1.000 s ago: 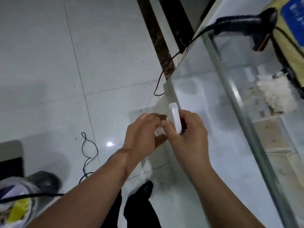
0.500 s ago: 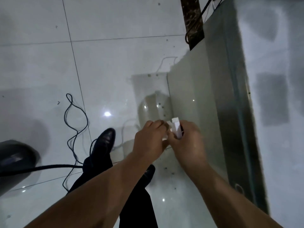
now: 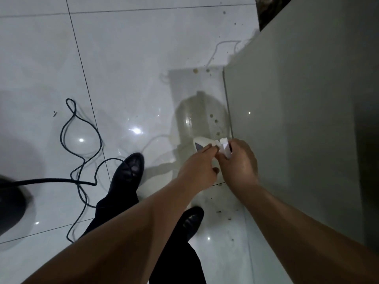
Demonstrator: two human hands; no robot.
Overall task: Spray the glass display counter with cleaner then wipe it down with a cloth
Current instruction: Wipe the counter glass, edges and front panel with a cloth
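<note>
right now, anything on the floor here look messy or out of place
Yes. A loose black cable loops across the tiles right beside the shoe, a likely trip hazard. Brown spots dot the tiles along the counter base.

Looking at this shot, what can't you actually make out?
Head view: spray bottle, mostly covered by the left hand and right hand; label unreadable.
Head view: glass counter, cut off by the right edge; contents not visible.
Head view: dark object at the left edge, blurred and cropped.
Head view: no cloth in frame.
</note>
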